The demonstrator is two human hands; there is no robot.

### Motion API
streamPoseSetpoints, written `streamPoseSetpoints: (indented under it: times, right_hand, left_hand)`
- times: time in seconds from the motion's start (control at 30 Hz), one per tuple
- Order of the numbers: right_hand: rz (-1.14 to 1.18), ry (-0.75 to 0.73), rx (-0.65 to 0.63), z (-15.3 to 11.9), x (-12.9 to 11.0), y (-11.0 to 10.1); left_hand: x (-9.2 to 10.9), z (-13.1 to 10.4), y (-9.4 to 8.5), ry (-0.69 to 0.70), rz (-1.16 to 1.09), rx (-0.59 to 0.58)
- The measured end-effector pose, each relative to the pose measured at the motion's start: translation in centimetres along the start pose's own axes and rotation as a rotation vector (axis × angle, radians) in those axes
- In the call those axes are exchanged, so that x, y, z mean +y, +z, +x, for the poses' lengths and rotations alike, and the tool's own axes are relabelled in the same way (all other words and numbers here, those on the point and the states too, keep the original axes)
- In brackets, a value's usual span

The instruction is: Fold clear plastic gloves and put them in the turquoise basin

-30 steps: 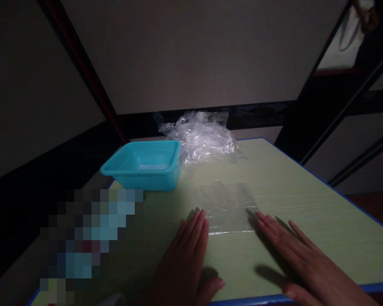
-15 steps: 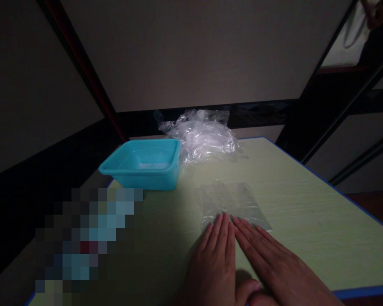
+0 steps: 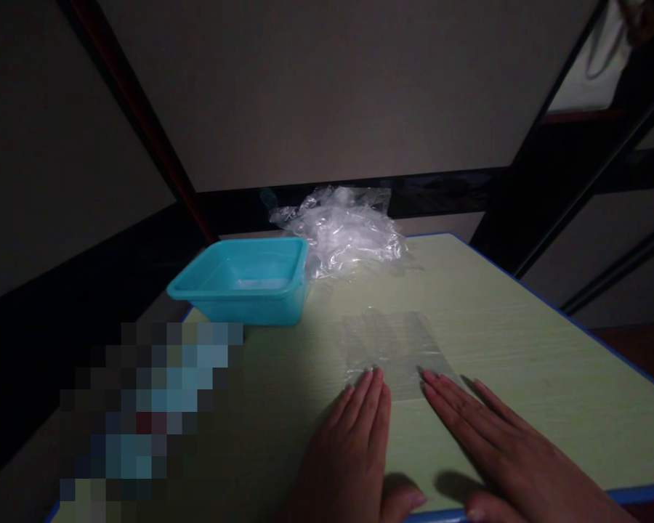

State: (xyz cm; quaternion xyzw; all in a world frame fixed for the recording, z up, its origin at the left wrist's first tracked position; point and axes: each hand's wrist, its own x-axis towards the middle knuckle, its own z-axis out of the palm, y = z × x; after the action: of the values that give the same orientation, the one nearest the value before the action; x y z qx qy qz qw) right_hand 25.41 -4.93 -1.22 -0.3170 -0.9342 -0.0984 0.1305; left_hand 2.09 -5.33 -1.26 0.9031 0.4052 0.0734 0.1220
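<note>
Head view: left hand [image 3: 354,443] and right hand [image 3: 501,450] lie spread flat, palms down, on the tabletop [image 3: 523,349], fingertips touching the near edge of a clear plastic sheet [image 3: 395,349], judged thin, limp, slippery, best lifted by a corner.

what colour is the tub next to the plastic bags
Turquoise blue; the tub shows in the head view.

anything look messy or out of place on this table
Only the crumpled clear plastic heap at the table's far edge, beside the teal tub, looks untidy. The flat clear sheet lies smooth, with the left hand and right hand flat at its near edge. Nothing spilled.
</note>
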Motion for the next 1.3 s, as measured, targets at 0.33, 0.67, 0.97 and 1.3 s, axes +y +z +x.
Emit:
streamPoseSetpoints:
  times: [0.33,0.67,0.97,1.3]
  right_hand:
    - [0.155,0.132,-0.093,-0.5,1.9,-1.7]
    - [0.067,0.002,0.012,1.6,3.5,-1.8]
    - [0.029,0.069,0.101,1.7,3.0,-1.0]
    - [0.141,0.174,0.198,1.1,3.4,-0.2]
  left_hand:
    - [0.3,0.0,-0.8,-0.013,-0.019,-0.023]
    - [-0.3,-0.5,-0.1,0.045,0.028,0.105]
    - [-0.4,-0.6,-0.1,0.018,0.013,0.086]
    - [-0.5,-0.1,0.0,-0.033,-0.043,0.198]
